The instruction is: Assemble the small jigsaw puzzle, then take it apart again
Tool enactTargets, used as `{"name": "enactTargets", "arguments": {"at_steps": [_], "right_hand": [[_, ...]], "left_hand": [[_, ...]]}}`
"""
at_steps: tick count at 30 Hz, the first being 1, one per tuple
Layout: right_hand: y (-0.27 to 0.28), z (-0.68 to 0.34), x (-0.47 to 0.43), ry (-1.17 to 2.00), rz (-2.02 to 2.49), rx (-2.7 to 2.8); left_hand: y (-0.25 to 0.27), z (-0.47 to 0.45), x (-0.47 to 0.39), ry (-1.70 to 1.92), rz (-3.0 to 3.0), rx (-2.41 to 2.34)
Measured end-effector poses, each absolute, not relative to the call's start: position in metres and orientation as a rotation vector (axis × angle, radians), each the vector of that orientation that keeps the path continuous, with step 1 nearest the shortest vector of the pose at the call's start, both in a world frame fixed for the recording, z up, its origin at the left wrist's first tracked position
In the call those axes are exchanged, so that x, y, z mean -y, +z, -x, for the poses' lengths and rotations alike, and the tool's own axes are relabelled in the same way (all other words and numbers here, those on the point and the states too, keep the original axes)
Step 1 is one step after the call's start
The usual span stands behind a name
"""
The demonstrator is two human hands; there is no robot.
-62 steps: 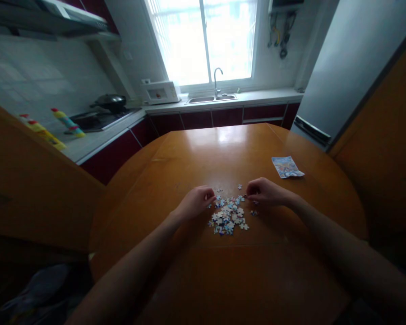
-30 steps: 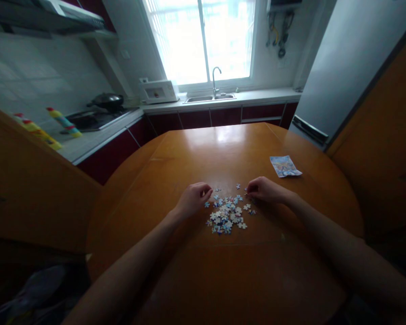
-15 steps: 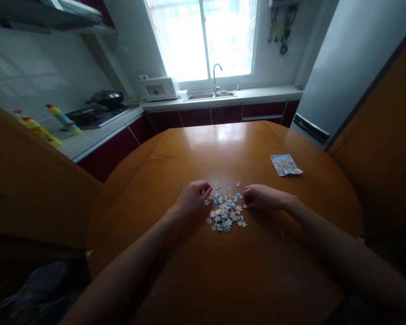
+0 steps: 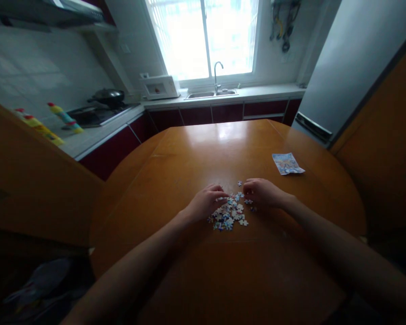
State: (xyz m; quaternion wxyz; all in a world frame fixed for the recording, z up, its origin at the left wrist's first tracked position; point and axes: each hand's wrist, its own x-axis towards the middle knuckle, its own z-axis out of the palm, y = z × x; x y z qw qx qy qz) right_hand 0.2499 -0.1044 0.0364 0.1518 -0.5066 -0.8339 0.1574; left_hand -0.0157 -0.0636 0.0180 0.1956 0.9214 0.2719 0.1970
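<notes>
A loose heap of small jigsaw puzzle pieces lies on the wooden table, some showing pale backs and others blue print. My left hand reaches over the heap's upper left side, fingers stretched out and apart, with pieces visible by the fingertips. On the opposite side, my right hand is beside the heap with its fingers curled down and together; whatever they hold, if anything, is hidden. A single puzzle piece sits above the heap, near the right fingertips. A few more pieces lie just under the right hand.
A creased printed sheet rests on the right part of the table. Beyond the table are a counter with a sink, a microwave and a wok. A fridge stands at the right.
My left hand has moved right, from beside the heap to over its upper left side, and its fingers have stretched out. The right hand shifted slightly upward, uncovering pieces below it.
</notes>
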Motion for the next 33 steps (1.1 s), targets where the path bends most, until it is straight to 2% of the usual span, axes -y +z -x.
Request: {"name": "enactTargets", "arguments": {"at_steps": [10, 21, 29, 33], "right_hand": [[0.024, -0.217, 0.113, 0.56, 1.292, 2.446], [0.026, -0.213, 0.116, 0.679, 1.286, 2.396], [0.021, -0.217, 0.113, 0.777, 1.259, 2.319], [0.016, -0.218, 0.111, 0.846, 1.261, 2.27]], "left_hand": [[0.02, 0.02, 0.064, 0.462, -2.445, -0.802], [0.046, 0.055, 0.035, 0.359, -2.09, -1.093], [0.049, 0.075, 0.029, -0.063, -2.108, -1.158], [0.042, 0.064, 0.037, 0.082, -2.277, -1.217]]}}
